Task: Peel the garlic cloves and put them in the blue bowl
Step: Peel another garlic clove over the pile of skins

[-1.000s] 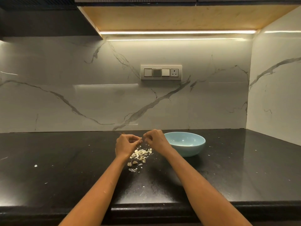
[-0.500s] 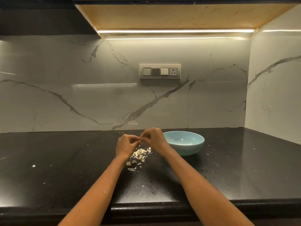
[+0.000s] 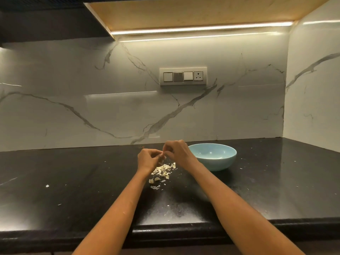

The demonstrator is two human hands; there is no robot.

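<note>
Seen from the head camera, a person's left hand (image 3: 149,159) and right hand (image 3: 178,152) meet fingertip to fingertip above a glossy black stone worktop (image 3: 77,181), pinching something too small and too hidden to identify. Below them lies a loose heap of pale garlic skins and cloves (image 3: 162,171). The round light-blue ceramic bowl (image 3: 213,156) stands just right of the right hand; its contents cannot be made out.
</note>
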